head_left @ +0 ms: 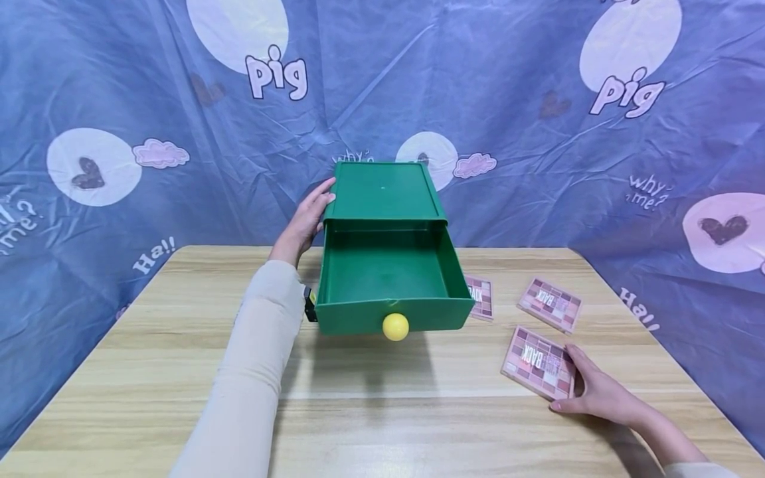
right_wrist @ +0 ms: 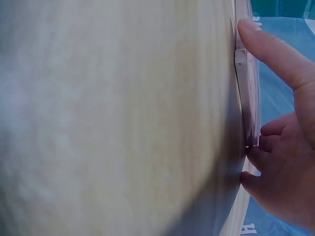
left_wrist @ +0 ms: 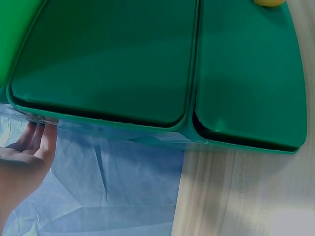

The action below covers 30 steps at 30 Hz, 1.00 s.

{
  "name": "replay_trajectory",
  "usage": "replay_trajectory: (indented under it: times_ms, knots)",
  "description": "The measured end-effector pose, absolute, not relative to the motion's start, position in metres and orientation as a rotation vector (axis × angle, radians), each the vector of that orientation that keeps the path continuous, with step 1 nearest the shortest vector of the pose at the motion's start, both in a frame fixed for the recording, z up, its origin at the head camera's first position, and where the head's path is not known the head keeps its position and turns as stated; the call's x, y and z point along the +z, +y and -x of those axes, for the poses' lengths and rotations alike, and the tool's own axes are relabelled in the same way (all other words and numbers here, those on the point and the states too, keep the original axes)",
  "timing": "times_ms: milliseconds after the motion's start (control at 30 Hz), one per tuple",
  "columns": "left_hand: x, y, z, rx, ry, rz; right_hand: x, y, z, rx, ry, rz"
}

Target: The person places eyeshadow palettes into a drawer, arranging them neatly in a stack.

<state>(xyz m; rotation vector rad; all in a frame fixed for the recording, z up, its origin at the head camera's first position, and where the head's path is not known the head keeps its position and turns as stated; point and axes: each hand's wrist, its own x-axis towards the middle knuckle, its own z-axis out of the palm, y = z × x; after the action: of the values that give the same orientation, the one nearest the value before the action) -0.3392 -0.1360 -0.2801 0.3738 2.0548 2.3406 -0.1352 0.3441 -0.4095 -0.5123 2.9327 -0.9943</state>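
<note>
1. The head view is taking in the whole scene. A green plastic drawer box [head_left: 385,199] is standing at the middle of the pale wood-grain worktop [head_left: 370,405], and its drawer [head_left: 391,282] is hanging pulled out toward the person, smooth-walled, with a round yellow knob [head_left: 396,326] on its front. The left hand [head_left: 307,219] is resting against the box's left side, fingers straight and laid flat on the plastic, holding nothing. To the right of the box three flat pink eyeshadow palettes are lying: one palette [head_left: 481,297] just beside the drawer, a second palette [head_left: 550,304] farther right, and the nearest palette [head_left: 538,362] in front of those. The right hand [head_left: 597,395] is touching that nearest palette at its right edge, thumb and fingers curling round it. A crinkled blue printed cloth [head_left: 538,166] is hanging behind.

2. The left wrist view is showing what the head view is not: the box's glossy green side panels with rounded corners, seen close. The left hand's fingers [left_wrist: 42,140] are lying straight under its edge, above blue cloth.

3. The right wrist view is looking along the blurred worktop. Here the nearest palette is appearing edge-on as a thin clear-sided slab, with the thumb on one face and the curled fingers [right_wrist: 266,162] pinching from the other side.
</note>
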Motion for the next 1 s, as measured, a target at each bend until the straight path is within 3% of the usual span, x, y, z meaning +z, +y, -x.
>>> replay_trajectory:
  times_ms: [633, 1000]
  knots:
    - [-0.281, -0.138, 0.339, 2.335, 2.079, -0.354, -0.4, 0.339, 0.136, -0.787, 3.013, 0.303]
    - [-0.282, -0.136, 0.343, 2.351, 2.065, -0.351, -0.396, 0.333, 0.137, -0.956, 2.926, 0.248]
